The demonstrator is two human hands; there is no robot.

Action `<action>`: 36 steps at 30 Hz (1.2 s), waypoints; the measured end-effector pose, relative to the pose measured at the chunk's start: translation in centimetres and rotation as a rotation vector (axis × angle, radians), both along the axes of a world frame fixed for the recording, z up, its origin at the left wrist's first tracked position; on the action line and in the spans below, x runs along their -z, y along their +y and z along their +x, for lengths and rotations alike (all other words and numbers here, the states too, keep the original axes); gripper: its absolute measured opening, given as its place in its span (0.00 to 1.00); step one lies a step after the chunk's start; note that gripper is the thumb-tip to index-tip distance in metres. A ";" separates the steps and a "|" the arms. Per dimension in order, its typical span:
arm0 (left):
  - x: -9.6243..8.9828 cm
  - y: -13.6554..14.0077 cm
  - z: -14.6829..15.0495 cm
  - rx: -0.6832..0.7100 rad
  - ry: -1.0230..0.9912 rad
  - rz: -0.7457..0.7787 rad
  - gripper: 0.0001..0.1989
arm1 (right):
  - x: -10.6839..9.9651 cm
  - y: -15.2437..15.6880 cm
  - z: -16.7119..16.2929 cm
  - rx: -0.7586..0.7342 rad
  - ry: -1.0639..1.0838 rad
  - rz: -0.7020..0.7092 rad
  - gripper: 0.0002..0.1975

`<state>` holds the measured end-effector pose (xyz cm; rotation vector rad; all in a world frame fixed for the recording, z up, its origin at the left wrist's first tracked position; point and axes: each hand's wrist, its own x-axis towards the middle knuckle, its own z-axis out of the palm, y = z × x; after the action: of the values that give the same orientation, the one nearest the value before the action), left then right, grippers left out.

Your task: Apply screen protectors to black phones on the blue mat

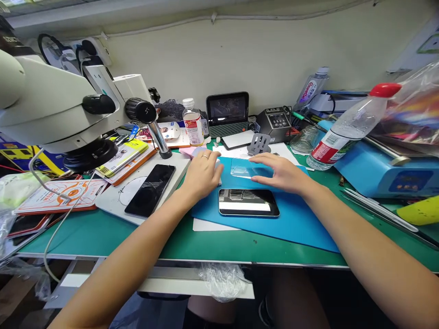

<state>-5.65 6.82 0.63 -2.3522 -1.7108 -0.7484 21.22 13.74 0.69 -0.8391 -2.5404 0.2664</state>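
Observation:
My left hand [203, 174] is over the left part of the blue mat [291, 221], its fingers curled down around a small pale thing that the hand mostly hides. Thumb and fingers of my right hand [279, 172] are spread apart beside a clear rectangular film [241, 168]; whether they touch its edge I cannot tell. Below both hands a phone [249, 203] lies flat on the mat, screen up, with reflections on its black glass. A second dark phone [151, 189] rests on the microscope's white base [109, 201], left of my left hand.
A microscope [51, 100] overhangs the left side. Bottles stand behind: one small [193, 122], one large with a red cap [353, 128]. A small screen device [228, 113] and a black control box [273, 124] line the wall. Tweezers [380, 212] lie at right, near a blue machine [394, 169].

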 end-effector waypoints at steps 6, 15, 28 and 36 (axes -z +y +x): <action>1.5 -0.2 -0.1 0.314 -0.109 -0.034 0.45 | -0.7 -1.6 -0.9 -0.084 0.020 0.136 0.26; 1.2 -0.4 0.4 0.350 -0.039 -0.070 0.38 | -1.0 -2.9 -1.8 -0.136 -0.046 0.101 0.31; 0.2 -2.2 0.3 0.372 -0.066 -0.103 0.31 | -1.1 -2.3 3.6 -0.096 -0.115 -0.206 0.56; 0.0 -3.1 0.9 0.434 -0.005 -0.198 0.33 | -1.2 -3.5 3.6 -0.124 -0.141 -0.235 0.42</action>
<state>-4.77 3.72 0.63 -2.9080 -1.3403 -0.6645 24.82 10.22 1.91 -0.8107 -2.7348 0.5738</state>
